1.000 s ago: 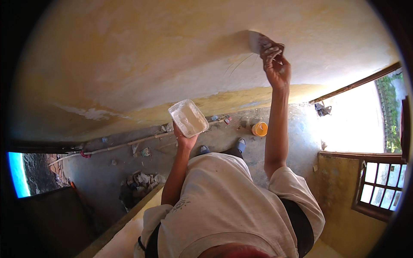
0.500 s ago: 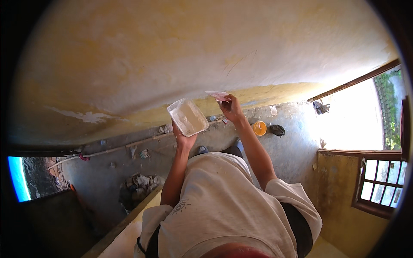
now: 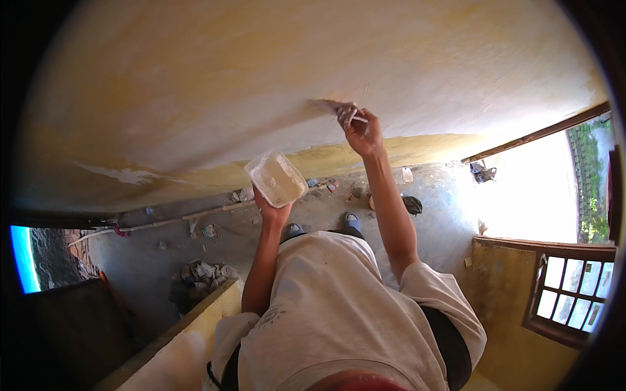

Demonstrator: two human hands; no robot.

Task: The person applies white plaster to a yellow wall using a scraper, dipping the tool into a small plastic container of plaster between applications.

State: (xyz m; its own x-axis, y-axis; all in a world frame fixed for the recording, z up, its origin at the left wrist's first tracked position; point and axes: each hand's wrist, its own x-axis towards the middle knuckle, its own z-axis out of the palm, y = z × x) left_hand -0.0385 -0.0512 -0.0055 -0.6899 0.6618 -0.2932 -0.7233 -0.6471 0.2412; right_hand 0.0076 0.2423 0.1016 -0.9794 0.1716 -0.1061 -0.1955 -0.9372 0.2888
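Tub (image 3: 292,173) in left hand (image 3: 272,212); pole (image 3: 166,222), rubbish heap (image 3: 203,277) below.

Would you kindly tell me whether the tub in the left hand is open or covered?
Open: the tub in the left hand has no lid on it, and its pale, smeared inside shows.

With the chest as the dial's centre, I saw a loose off-white T-shirt (image 3: 345,300), lightly creased, with short, wide sleeves (image 3: 440,293) and a round collar (image 3: 345,362) at six o'clock. A small dark print (image 3: 270,317), part of it like a rayed sun, sat at nine. Black material (image 3: 448,342) showed at four and eight, a thin black cord (image 3: 210,374) also at eight. Toward twelve came dark trousers (image 3: 345,231) and blue-grey slippers (image 3: 353,221). Pale smears marked the right hand (image 3: 362,133).
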